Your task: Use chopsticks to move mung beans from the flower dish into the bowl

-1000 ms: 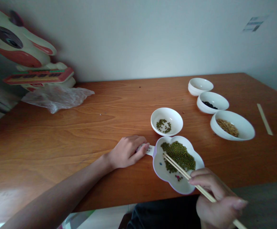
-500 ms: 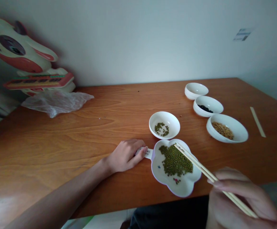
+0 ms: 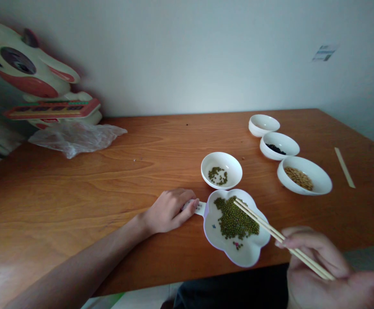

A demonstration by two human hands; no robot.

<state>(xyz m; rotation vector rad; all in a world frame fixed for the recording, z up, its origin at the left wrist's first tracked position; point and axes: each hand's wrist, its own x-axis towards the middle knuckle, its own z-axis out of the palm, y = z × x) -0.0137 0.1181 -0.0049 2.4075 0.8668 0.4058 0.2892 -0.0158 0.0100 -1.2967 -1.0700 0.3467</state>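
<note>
- The left hand point(image 3: 169, 211) had its fingers wrapped round the handle point(image 3: 200, 208) of the dish point(image 3: 247, 254).
- The right hand point(image 3: 314, 289) had its fingers clamped on the chopsticks point(image 3: 266, 224), tips over the beans point(image 3: 236, 221).
- The beans lay in the dish, just beside a bowl point(image 3: 233, 174).

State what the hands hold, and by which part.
Left hand: flower-shaped dish, by its handle. Right hand: chopsticks, by the rear part, away from the tips.

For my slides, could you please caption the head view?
Left hand holds a dish of green beans; right hand holds chopsticks.
</note>
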